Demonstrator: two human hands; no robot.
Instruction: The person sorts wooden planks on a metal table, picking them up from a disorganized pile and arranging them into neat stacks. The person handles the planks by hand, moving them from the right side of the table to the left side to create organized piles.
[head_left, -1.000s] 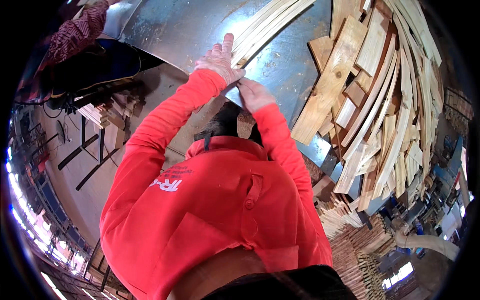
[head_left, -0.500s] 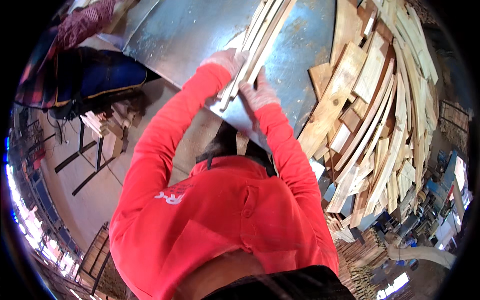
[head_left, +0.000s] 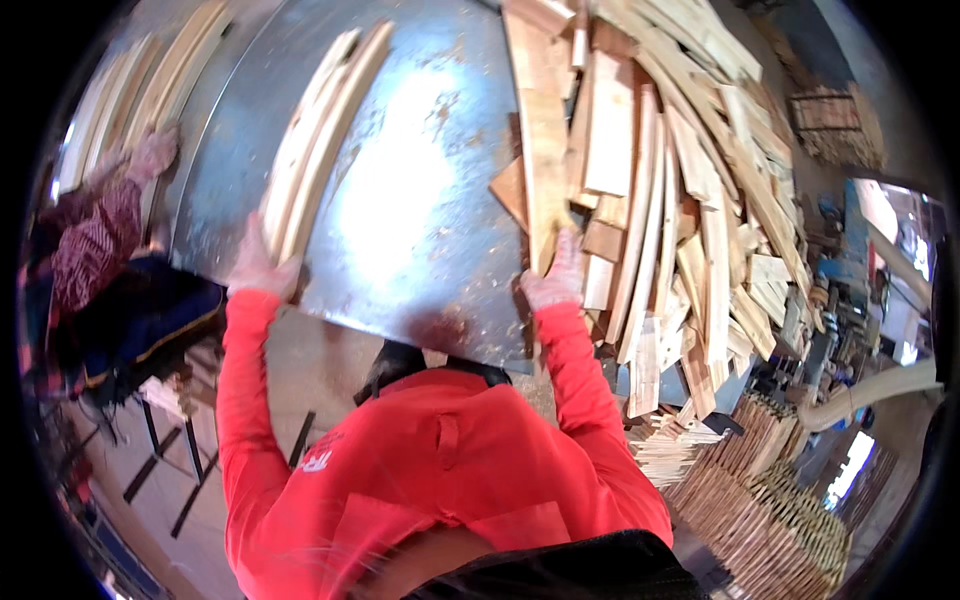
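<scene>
My left hand (head_left: pixel 262 268), in a thin pale glove, is closed around the near end of a few wooden strips (head_left: pixel 325 140). The strips lie side by side on a metal tabletop (head_left: pixel 440 300), pointing away from me. At the tabletop's right side, my right hand (head_left: pixel 556 275), gloved too, grips the near end of a long pale wooden board (head_left: pixel 543 130). Its thumb is at the board's left edge and its fingers at the right. This board lies along the left edge of a heap of loose wood pieces (head_left: pixel 690 190).
At the left a co-worker's hand (head_left: pixel 152 155) rests by more wooden strips (head_left: pixel 180 70), with dark blue cloth (head_left: pixel 150 310) below. Stacked wood (head_left: pixel 760 500) stands on the floor at lower right. Sawdust and chips dot the metal tabletop.
My hands have come apart from the shared bundle of strips. The left has moved left with the strips; the right has let go and taken hold of a board by the heap. The view has shifted.
</scene>
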